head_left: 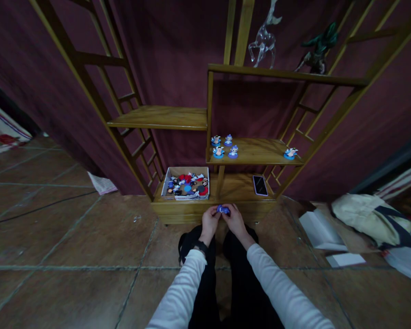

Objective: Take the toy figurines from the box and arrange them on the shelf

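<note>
Between my fingertips, in front of the low shelf, is a small purple figurine (223,209). My left hand (210,220) pinches it from the left, and my right hand (235,220) grips it from the other side. Just beyond, to the left, a shallow cardboard box (165,183) holds many small figurines in red, blue, white and black. On the middle shelf (256,153) stand several little figurines: two purple ones, such as the purple-based figurine (233,151), and blue-based ones like the figurine (218,152). One more blue-based figurine (290,153) stands apart at the right end.
A phone (260,185) lies on the bottom shelf at the right. Higher up stand a clear glass deer (264,41) and a dark green statue (320,48). A white box (322,230) and a cream bag (366,218) lie on the floor at right. A cable (44,209) crosses the floor at left.
</note>
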Demonstrator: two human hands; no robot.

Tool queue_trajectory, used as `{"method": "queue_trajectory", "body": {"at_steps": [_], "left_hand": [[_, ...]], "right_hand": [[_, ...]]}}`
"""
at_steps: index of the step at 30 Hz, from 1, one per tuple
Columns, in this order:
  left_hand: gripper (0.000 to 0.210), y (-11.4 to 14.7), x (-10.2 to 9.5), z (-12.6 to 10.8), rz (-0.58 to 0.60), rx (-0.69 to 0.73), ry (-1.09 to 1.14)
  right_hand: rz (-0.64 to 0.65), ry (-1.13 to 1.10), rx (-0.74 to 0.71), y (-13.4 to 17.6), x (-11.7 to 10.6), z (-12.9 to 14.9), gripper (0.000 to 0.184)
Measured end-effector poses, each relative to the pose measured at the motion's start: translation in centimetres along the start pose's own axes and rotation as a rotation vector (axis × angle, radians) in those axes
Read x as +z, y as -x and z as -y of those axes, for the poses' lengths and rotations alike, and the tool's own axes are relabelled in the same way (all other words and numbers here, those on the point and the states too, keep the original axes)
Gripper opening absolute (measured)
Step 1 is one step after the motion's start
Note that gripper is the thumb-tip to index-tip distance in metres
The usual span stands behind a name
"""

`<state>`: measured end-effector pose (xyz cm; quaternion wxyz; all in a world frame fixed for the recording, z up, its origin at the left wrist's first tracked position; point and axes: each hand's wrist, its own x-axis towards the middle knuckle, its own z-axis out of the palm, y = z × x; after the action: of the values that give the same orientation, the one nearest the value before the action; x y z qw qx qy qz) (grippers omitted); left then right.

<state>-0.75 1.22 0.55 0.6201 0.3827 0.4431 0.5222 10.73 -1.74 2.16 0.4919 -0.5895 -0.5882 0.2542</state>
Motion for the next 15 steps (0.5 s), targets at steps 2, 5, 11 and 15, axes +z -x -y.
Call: {"method": "queue_trajectory", "body": {"at_steps": [2,5,11,15], "left_hand": [[0.022,0.06,-0.08,0.01,0.006,-0.014,0.018],[0.022,0.12,-0.13,-0.02,0.026,-0.040,0.046],[0.018,0.04,-0.11,-0.03,0.050,-0.009,0.013],[0.015,-0.08,-0.30,0.01,0.054,0.045,-0.032]], "right_hand": [[0.003,-0.004,-0.003,-0.05,-0.04,-0.02,0.024],[0.004,-0.003,-0.022,-0.08,-0.13,-0.06,0.023],[-0.002,0.000,-0.049,0.05,-0.20,-0.17,0.021],[0.021,0.025,-0.065,0.07,-0.14,-0.35,0.023]]}}
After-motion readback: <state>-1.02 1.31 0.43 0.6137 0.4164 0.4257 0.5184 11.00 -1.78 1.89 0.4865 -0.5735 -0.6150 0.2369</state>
